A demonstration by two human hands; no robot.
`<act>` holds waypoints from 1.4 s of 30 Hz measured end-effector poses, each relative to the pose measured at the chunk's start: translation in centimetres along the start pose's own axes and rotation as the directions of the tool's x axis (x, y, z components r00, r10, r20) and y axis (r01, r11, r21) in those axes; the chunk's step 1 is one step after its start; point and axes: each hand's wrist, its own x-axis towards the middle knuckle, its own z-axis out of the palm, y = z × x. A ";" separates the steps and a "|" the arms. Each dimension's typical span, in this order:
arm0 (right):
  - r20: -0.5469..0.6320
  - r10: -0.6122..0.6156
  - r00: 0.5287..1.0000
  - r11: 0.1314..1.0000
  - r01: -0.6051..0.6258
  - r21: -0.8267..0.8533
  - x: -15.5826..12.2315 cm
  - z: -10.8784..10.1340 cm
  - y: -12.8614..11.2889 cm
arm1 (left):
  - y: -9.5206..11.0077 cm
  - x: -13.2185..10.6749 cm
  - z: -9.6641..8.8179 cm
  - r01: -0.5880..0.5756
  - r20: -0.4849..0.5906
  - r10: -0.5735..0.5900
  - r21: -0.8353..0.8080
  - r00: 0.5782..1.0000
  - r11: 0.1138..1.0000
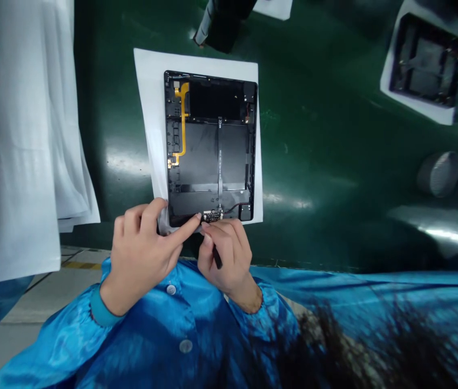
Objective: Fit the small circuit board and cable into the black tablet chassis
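Note:
An opened black tablet frame (210,146) lies on a white sheet of paper (150,108), with a yellow flex cable (182,124) along its left side. A small circuit board (211,216) sits at its lower edge. My left hand (143,243) grips the frame's lower left corner, and a fold of white material shows beside the thumb. Its index finger reaches toward the board. My right hand (224,254) is closed around a black slim tool (217,256), whose tip is hidden by the fingers, right below the board.
A dark green table (314,140) runs under everything. White sheets (30,135) hang in a stack at the left. At the upper right, another black frame (427,62) rests on white paper. A round grey mesh object (439,173) stands to the right, and a black object (221,24) stands at the far edge.

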 end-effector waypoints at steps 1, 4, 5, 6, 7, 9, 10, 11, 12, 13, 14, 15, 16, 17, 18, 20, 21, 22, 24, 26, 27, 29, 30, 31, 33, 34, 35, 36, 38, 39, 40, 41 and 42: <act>-0.004 0.008 1.000 1.000 -0.007 0.014 0.0 0.0 0.1 | -0.1 0.0 0.0 -0.011 0.007 0.011 -0.001 1.000 1.000; -0.011 0.034 0.999 0.998 -0.033 0.050 -0.1 0.0 0.2 | -0.1 0.0 0.0 -0.002 0.006 0.002 -0.016 1.000 1.000; -0.009 0.049 0.999 0.997 -0.048 0.059 -0.1 0.0 0.1 | -0.1 -0.1 0.1 0.004 0.003 -0.004 -0.017 1.000 1.000; -0.008 0.065 0.998 0.996 -0.064 0.066 -0.1 0.0 0.1 | 0.0 -0.1 0.1 0.014 -0.001 -0.014 -0.016 1.000 1.000; -0.011 0.078 0.997 0.995 -0.077 0.070 -0.1 0.0 0.1 | 0.1 -0.1 0.1 0.020 0.002 -0.020 -0.014 1.000 1.000; -0.017 0.093 0.995 0.994 -0.092 0.064 0.0 0.0 0.0 | 0.1 -0.1 0.1 0.020 0.006 -0.020 -0.018 1.000 1.000; -0.020 0.087 0.996 0.995 -0.086 0.054 0.0 0.0 0.0 | 0.1 0.0 0.0 0.015 0.007 -0.015 -0.020 1.000 1.000; -0.020 0.076 0.997 0.996 -0.076 0.040 0.0 0.1 0.0 | 0.1 0.0 0.0 0.006 0.009 -0.006 -0.024 1.000 1.000; -0.019 0.063 0.998 0.998 -0.062 0.024 0.0 0.1 0.0 | 0.0 0.0 -0.1 -0.004 0.010 0.004 -0.025 1.000 1.000; -0.015 0.049 0.999 0.999 -0.049 0.010 0.1 0.1 0.0 | 0.0 0.0 -0.2 -0.009 0.011 0.009 -0.024 1.000 1.000; -0.013 0.035 0.999 0.999 -0.035 0.000 0.1 0.1 0.0 | -0.1 0.0 -0.2 -0.010 0.017 0.010 -0.021 1.000 1.000; -0.013 0.026 1.000 1.000 -0.026 -0.003 0.1 0.1 0.0 | -0.2 0.0 -0.3 -0.003 0.022 0.004 -0.020 1.000 1.000; -0.014 0.028 1.000 1.000 -0.028 0.003 0.1 0.1 0.0 | -0.2 -0.1 -0.2 0.002 0.021 -0.001 -0.025 1.000 1.000; -0.013 0.037 0.999 0.999 -0.037 0.017 0.1 0.1 0.0 | -0.3 -0.2 -0.2 0.000 0.010 0.000 -0.041 1.000 0.999; -0.015 0.052 0.999 0.998 -0.051 0.036 0.1 0.0 0.0 | -0.4 -0.3 -0.1 0.001 -0.013 -0.001 -0.068 1.000 0.998; -0.032 0.099 0.995 0.992 -0.096 0.079 0.1 -0.1 0.1 | -0.5 -0.7 0.1 0.015 -0.074 -0.027 -0.158 0.997 0.987; -0.045 0.125 0.991 0.988 -0.121 0.096 0.1 -0.1 0.1 | -0.5 -0.8 0.2 0.024 -0.090 -0.044 -0.214 0.995 0.976; -0.058 0.147 0.987 0.984 -0.140 0.108 0.0 -0.2 0.1 | -0.6 -1.0 0.1 0.035 -0.097 -0.064 -0.272 0.993 0.962; -0.069 0.164 0.984 0.981 -0.155 0.118 0.0 -0.2 0.1 | -1.0 -1.1 -0.1 0.054 -0.123 -0.107 -0.370 0.987 0.927; -0.053 0.136 0.989 0.984 -0.129 0.119 0.1 -0.3 0.2 | -1.6 -1.2 -0.5 0.041 -0.148 -0.111 -0.409 0.983 0.912; -0.042 0.113 0.993 0.987 -0.108 0.122 0.2 -0.3 0.2 | -2.0 -1.2 -0.7 0.034 -0.167 -0.110 -0.403 0.980 0.915; -0.022 0.069 0.997 0.988 -0.065 0.138 0.4 -0.4 0.1 | -2.9 -1.2 -0.8 0.002 -0.198 -0.078 -0.361 0.977 0.933; -0.014 0.048 0.999 0.988 -0.046 0.150 0.5 -0.4 0.1 | -3.3 -1.2 -0.8 -0.024 -0.205 -0.049 -0.338 0.978 0.941; -0.005 0.030 1.000 0.986 -0.029 0.162 0.6 -0.3 0.0 | -3.6 -1.2 -0.7 -0.052 -0.218 -0.019 -0.319 0.976 0.946; 0.014 0.007 1.000 0.982 -0.010 0.187 0.8 -0.3 -0.2 | -4.1 -1.2 -0.4 -0.112 -0.218 0.050 -0.284 0.975 0.952; 0.028 0.003 1.000 0.980 -0.008 0.200 0.8 -0.2 -0.3 | -4.2 -1.2 -0.3 -0.140 -0.212 0.084 -0.263 0.974 0.955; 0.044 -0.001 0.999 0.978 -0.008 0.210 0.8 -0.1 -0.3 | -4.2 -1.2 -0.2 -0.160 -0.204 0.111 -0.241 0.973 0.957; 0.062 -0.008 0.998 0.976 -0.005 0.217 0.8 -0.1 -0.4 | -4.1 -1.2 -0.1 -0.173 -0.199 0.129 -0.222 0.971 0.960; 0.088 -0.031 0.996 0.975 0.011 0.221 0.7 0.1 -0.4 | -4.0 -1.1 -0.1 -0.185 -0.197 0.145 -0.201 0.970 0.962; 0.097 -0.044 0.994 0.975 0.021 0.219 0.6 0.1 -0.4 | -3.9 -1.0 -0.2 -0.184 -0.201 0.144 -0.196 0.969 0.963; 0.102 -0.051 0.993 0.976 0.028 0.218 0.5 0.1 -0.4 | -3.8 -1.0 -0.2 -0.182 -0.211 0.140 -0.193 0.967 0.964; 0.105 -0.054 0.993 0.975 0.030 0.219 0.5 0.1 -0.4 | -3.8 -0.9 -0.2 -0.186 -0.220 0.143 -0.190 0.965 0.964; 0.113 -0.054 0.992 0.974 0.027 0.223 0.5 0.1 -0.3 | -3.8 -0.9 -0.2 -0.188 -0.225 0.144 -0.187 0.964 0.964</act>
